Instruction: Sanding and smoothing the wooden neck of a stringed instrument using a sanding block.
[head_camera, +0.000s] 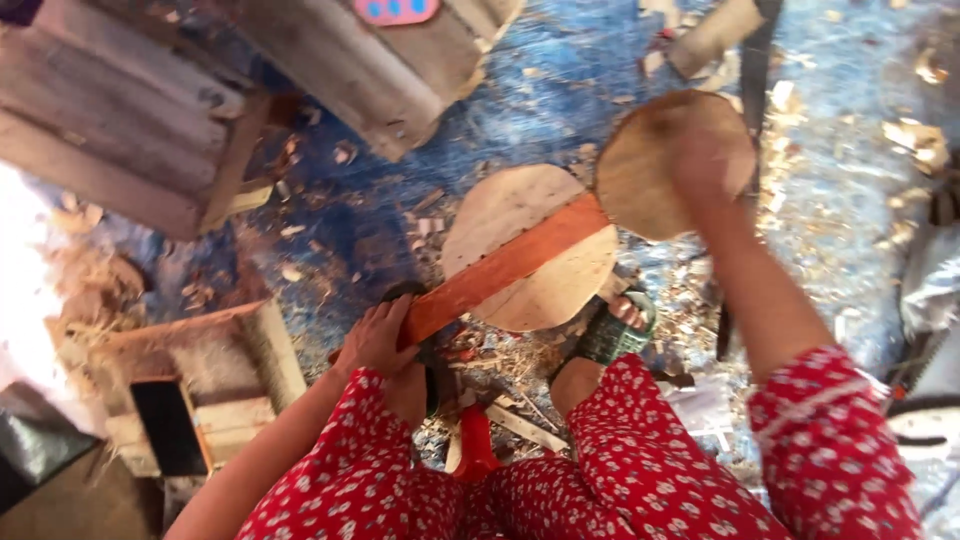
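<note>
Orange plank (505, 268) gripped by left hand (375, 338), right hand (700, 165) holding round wooden disc (650, 160) (blurred)

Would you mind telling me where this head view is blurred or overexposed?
In the head view, the right hand and the round wooden disc it holds are smeared by motion blur; the left hand on the orange-red wooden bar is sharper; the left edge beside the wooden box is blown out white; the wood shavings at the upper right look washed out.
</note>
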